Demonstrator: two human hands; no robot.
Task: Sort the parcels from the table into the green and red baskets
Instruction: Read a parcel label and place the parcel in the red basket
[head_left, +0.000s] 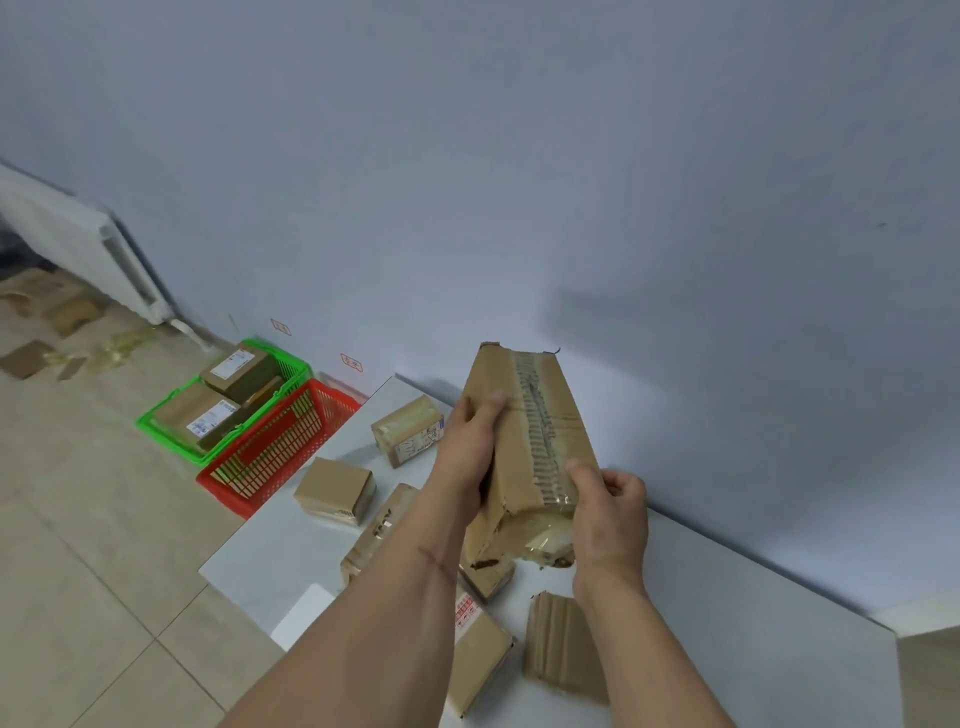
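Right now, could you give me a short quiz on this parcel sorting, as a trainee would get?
1. True or false: the red basket already holds parcels.
2. How many hands grip the long taped parcel? A one, B two.
3. Fill in: the green basket holds ___ parcels.

Key: 1 false, none show inside. 2 B, the left hand and right hand. 3 two.
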